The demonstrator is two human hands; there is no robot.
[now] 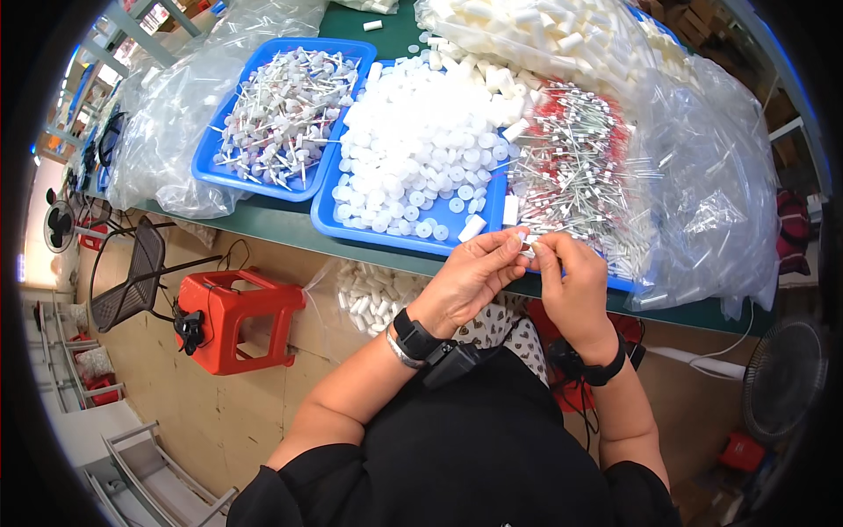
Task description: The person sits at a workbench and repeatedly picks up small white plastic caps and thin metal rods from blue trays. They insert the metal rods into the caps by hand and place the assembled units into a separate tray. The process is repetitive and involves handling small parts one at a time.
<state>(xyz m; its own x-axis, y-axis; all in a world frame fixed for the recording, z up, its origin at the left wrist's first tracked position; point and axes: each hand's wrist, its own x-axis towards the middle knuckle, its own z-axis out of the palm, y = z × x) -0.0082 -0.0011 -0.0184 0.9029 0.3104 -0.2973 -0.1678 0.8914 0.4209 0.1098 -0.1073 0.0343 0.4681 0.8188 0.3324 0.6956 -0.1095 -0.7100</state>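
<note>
My left hand (474, 274) and my right hand (569, 277) meet over the table's front edge, fingertips pinched. Between them is a small white piece (527, 248); the fingers cover much of it, so its exact kind does not show. Just beyond my hands lies a heap of thin metal-leaded parts with white heads and red ends (575, 167). Left of it, a blue tray (329, 220) holds many translucent white discs (413, 189) and some white cylinders (472, 228). In a second blue tray (204, 158), farther left, are pin-like pieces with discs on them (285, 114).
Plastic bags (702, 193) lie at the right and a bag of white cylinders (562, 39) at the back of the green table (290, 218). On the floor left stand a red stool (237, 321) and a black chair (140, 272). A fan (786, 378) is at right.
</note>
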